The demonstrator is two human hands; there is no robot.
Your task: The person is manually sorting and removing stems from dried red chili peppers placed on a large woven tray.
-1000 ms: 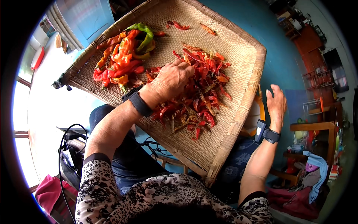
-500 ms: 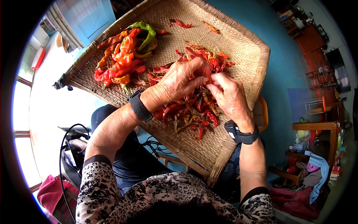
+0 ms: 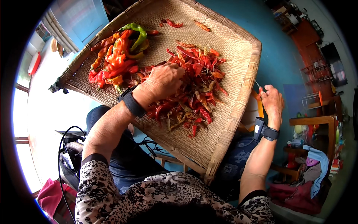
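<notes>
A heap of dried red chillies point(image 3: 199, 97) spreads over a woven basket tray point(image 3: 235, 52). My left hand point(image 3: 166, 79) rests at the heap's left side with its fingers curled down; the fingertips, and whatever they hold, are hidden. Out past the tray's right rim is my right hand point(image 3: 273, 102), its fingers pinched together. A small red piece of chilli point(image 3: 260, 90) with a thin pale stem shows at those fingertips. Fresh red and orange peppers point(image 3: 117, 56), with one green pepper point(image 3: 141, 35) among them, are piled at the tray's far left.
Below my right hand, partly hidden by the tray, stands an orange-rimmed container point(image 3: 257, 106). A few stray dried chillies point(image 3: 201, 25) lie at the tray's far side. At the right is a wooden chair point(image 3: 313, 121) with cloths; a dark bag point(image 3: 71, 156) is at the left.
My hands were together over the heap and have parted. The right has swung out over the tray's right rim; the left has drawn back slightly left and lower onto the dried chillies.
</notes>
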